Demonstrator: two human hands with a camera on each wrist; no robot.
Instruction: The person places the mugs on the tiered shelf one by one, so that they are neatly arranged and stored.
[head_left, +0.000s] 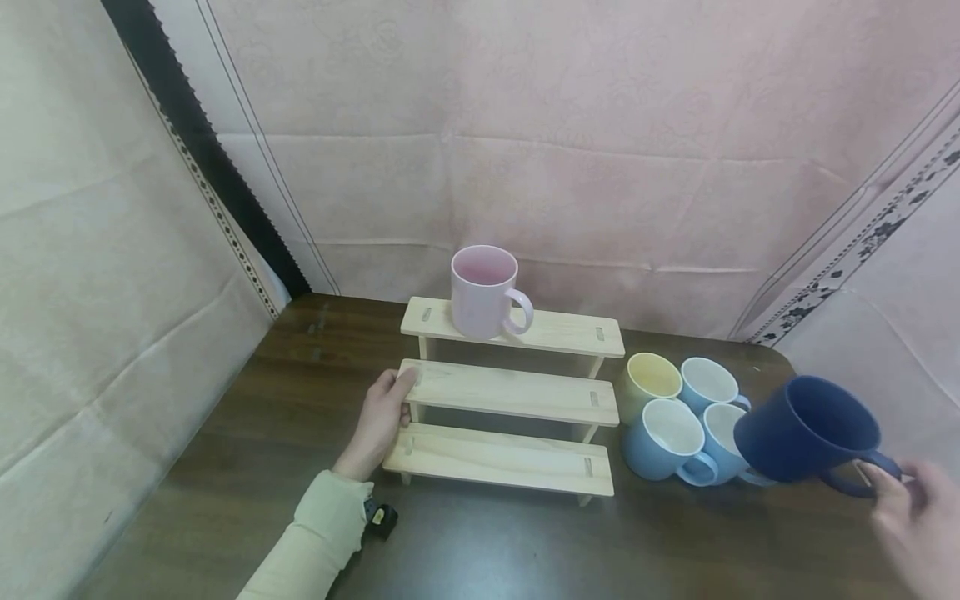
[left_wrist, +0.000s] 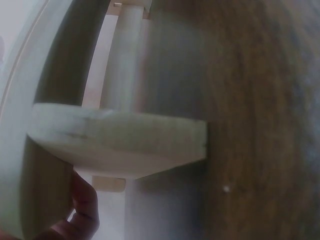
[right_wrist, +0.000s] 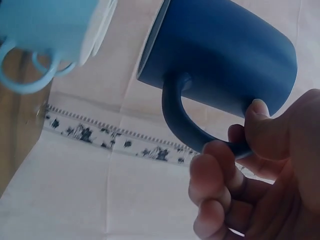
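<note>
A dark blue mug (head_left: 806,433) hangs tilted in the air at the right, held by its handle between the thumb and fingers of my right hand (head_left: 911,508). The right wrist view shows the thumb and fingertips pinching the mug's handle (right_wrist: 182,122). My left hand (head_left: 378,417) grips the left end of the middle step of a three-tier pale wooden stand (head_left: 517,392), thumb on top and fingers underneath. In the left wrist view some curled fingers (left_wrist: 85,205) show beneath the wood. On the top tier stands a pink mug (head_left: 480,300), handle to the right.
Close to the stand's right side are a yellow mug (head_left: 652,379) and several light blue mugs (head_left: 663,446), upright and bunched together. Pale cloth (head_left: 570,125) hangs behind and at both sides of the dark wooden table (head_left: 247,467). A black device (head_left: 381,521) sits at the left wrist.
</note>
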